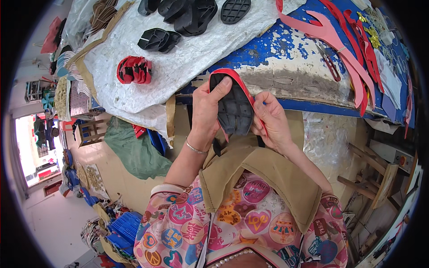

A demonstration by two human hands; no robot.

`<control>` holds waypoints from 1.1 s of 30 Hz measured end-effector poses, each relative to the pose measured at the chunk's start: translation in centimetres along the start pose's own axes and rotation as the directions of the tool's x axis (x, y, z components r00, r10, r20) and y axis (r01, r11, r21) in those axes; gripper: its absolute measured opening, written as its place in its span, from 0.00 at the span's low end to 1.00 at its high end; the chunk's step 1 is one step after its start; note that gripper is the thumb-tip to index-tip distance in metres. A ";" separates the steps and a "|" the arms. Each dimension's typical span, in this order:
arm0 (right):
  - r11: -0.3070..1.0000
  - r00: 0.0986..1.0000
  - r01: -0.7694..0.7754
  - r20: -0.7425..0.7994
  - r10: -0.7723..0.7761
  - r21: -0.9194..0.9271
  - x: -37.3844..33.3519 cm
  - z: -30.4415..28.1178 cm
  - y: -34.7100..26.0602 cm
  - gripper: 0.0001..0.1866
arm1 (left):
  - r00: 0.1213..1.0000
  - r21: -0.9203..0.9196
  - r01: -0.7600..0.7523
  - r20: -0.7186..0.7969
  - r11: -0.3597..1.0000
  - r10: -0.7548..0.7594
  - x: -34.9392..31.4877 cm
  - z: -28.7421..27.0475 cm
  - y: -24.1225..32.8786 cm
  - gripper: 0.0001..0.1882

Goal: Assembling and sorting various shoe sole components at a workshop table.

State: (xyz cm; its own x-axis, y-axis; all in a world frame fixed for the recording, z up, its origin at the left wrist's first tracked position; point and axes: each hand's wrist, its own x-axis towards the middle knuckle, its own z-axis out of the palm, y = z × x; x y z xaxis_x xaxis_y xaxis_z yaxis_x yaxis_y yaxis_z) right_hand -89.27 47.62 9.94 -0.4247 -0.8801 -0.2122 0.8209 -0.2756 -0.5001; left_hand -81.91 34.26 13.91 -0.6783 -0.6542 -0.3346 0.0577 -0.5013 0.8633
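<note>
In front of me, near the table's edge, I hold up a black shoe sole (pixel 236 111) with a gridded underside. A red strip (pixel 241 85) runs around its rounded top end and down its sides. My left hand (pixel 208 105) is closed on the sole's left side, its thumb pressing on the black face near the top. On the other side, my right hand (pixel 272 118) is closed with thumb and fingers pinching the red strip along the sole's edge. The strip's pale pink inner side shows at the lower left. The fingers behind the sole are hidden.
A white woven sheet (pixel 183 58) bears several black soles (pixel 192 18) and a small red-and-black stack (pixel 134 70). To the right, pink and red strips (pixel 335 40) and red-handled scissors (pixel 328 62) lie on the worn blue table (pixel 268 49). A wooden stool (pixel 375 178) stands lower right.
</note>
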 end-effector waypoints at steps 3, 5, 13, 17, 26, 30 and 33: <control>1.000 0.998 0.007 -0.067 -0.006 0.010 0.1 0.1 -0.2 0.06 | 0.999 -0.016 0.049 0.020 0.999 -0.049 0.3 0.0 -0.5 0.12; 0.998 0.998 -0.045 -0.049 0.046 0.032 0.0 -1.0 0.1 0.05 | 0.999 0.094 -0.023 0.029 0.995 0.020 0.1 0.2 -0.9 0.20; 0.959 0.968 -0.242 0.111 0.227 0.150 -0.2 -0.2 -1.1 0.08 | 0.852 -0.554 0.475 0.484 0.683 -0.200 -1.5 -0.1 -1.0 0.30; 0.765 0.956 -0.281 -0.101 0.274 -0.580 -0.4 -1.2 -2.5 0.16 | 0.817 -0.408 0.433 0.554 0.804 -0.160 -1.2 -1.6 -1.3 0.31; 0.367 0.989 0.042 0.091 0.116 -0.929 -1.3 -1.0 -1.6 0.11 | 0.892 -0.422 0.346 0.426 0.838 -0.154 -1.3 -3.0 -0.9 0.26; 0.375 0.992 0.023 0.067 0.105 -0.927 -1.3 -0.7 -0.1 0.11 | 0.940 -0.393 0.221 0.329 0.893 -0.088 -1.7 -3.4 -0.9 0.23; 0.418 0.991 0.015 0.070 0.118 -0.909 -1.0 -0.3 0.5 0.12 | 0.970 -0.336 0.074 0.243 0.939 0.011 -1.8 -3.4 -1.1 0.23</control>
State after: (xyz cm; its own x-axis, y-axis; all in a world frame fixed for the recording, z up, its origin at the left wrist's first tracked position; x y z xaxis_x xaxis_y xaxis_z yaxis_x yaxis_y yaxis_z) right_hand -88.59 48.50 9.66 -0.2974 -0.9314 -0.2100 -0.0102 0.2231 -0.9748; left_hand -78.27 34.05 12.26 -0.8355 -0.5019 -0.2235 0.2502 -0.7097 0.6585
